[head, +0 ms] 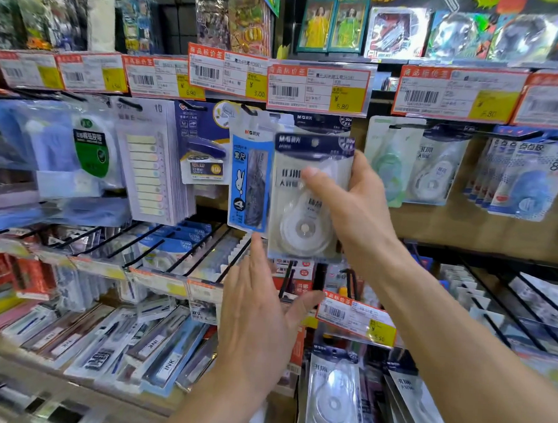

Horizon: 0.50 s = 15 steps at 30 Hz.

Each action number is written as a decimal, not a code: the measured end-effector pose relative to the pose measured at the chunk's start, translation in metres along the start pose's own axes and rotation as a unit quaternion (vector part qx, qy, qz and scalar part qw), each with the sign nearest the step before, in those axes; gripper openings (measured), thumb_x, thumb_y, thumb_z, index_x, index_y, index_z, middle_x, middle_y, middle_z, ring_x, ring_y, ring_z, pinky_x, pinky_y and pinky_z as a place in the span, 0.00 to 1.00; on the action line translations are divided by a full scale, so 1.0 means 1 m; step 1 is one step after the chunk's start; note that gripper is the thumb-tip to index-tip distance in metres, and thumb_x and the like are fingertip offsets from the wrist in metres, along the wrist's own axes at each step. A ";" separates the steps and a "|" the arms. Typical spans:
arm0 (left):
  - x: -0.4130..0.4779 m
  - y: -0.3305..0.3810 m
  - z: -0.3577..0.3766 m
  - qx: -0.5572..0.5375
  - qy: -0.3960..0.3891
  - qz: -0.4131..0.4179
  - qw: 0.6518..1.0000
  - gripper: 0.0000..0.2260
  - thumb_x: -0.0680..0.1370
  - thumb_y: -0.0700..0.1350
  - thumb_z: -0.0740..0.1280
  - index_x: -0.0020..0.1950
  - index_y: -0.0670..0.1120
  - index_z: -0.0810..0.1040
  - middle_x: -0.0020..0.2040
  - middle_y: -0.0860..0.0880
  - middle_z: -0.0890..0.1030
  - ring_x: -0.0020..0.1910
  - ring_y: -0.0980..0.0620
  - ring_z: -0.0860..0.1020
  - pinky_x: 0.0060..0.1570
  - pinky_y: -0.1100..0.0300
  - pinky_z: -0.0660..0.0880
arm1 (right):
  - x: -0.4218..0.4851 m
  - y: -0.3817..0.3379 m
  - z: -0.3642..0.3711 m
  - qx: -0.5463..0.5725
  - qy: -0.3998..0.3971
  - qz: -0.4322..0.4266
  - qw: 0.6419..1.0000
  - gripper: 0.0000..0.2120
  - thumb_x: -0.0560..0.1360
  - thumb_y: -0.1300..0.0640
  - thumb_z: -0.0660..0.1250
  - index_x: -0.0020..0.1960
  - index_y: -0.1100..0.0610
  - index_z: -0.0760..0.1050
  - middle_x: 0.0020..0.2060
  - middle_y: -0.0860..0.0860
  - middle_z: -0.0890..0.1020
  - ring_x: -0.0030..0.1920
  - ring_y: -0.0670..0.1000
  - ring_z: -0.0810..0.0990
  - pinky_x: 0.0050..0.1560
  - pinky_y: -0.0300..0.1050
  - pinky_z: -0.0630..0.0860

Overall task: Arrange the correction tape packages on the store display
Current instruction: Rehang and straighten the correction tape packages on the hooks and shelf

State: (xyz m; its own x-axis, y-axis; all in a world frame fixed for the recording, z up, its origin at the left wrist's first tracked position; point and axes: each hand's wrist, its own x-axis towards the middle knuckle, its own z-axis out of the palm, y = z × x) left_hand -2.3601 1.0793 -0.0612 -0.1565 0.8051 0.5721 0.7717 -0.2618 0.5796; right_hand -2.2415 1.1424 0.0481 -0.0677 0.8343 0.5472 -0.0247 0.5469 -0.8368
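Right hand (pixel 352 199) pinches one correction tape pack (pixel 309 196) just below the 5.80 price tag (pixel 318 87), not hooked yet; left hand (pixel 259 317) open, empty, lower down. Looks mid-job.

The right hand (pixel 346 198) covers the right edge and part of the printed face of the correction tape package (pixel 307 196), so whether its hanging hole sits on a peg cannot be told. Behind that package, another with the same dark header (pixel 321 121) shows only its top strip. Left of the package, the goods at the picture's left edge (pixel 12 152) are blurred and cut off, and the small print on the price tags (pixel 316 87) above is unreadable.
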 end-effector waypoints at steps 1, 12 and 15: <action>-0.002 -0.004 0.001 0.012 -0.024 -0.006 1.000 0.48 0.70 0.77 0.53 0.78 0.55 0.32 0.76 0.53 0.60 0.74 0.53 0.57 0.76 0.49 0.59 | 0.008 -0.004 -0.001 0.006 0.004 -0.008 1.000 0.23 0.77 0.53 0.75 0.67 0.56 0.73 0.55 0.50 0.86 0.54 0.50 0.87 0.59 0.58 0.83; -0.008 -0.019 0.013 0.193 -0.143 0.008 0.971 0.55 0.66 0.79 0.53 0.79 0.48 0.35 0.79 0.53 0.54 0.79 0.53 0.49 0.77 0.49 0.35 | 0.029 -0.019 -0.002 -0.049 0.051 -0.124 0.990 0.43 0.71 0.46 0.79 0.80 0.46 0.61 0.73 0.45 0.75 0.75 0.48 0.71 0.76 0.58 0.69; -0.007 -0.017 0.013 0.204 -0.154 0.000 0.967 0.54 0.66 0.79 0.53 0.80 0.48 0.36 0.78 0.54 0.56 0.78 0.53 0.50 0.78 0.48 0.39 | 0.028 -0.019 -0.002 -0.069 0.047 -0.142 0.986 0.41 0.74 0.51 0.77 0.81 0.48 0.61 0.76 0.46 0.72 0.77 0.47 0.69 0.78 0.57 0.66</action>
State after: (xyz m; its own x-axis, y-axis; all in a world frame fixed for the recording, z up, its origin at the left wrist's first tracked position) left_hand -2.3641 1.0844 -0.0825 -0.0139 0.9419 0.3355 0.9607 -0.0805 0.2656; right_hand -2.2408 1.1555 0.0796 0.0158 0.6454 0.7637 0.1077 0.7582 -0.6431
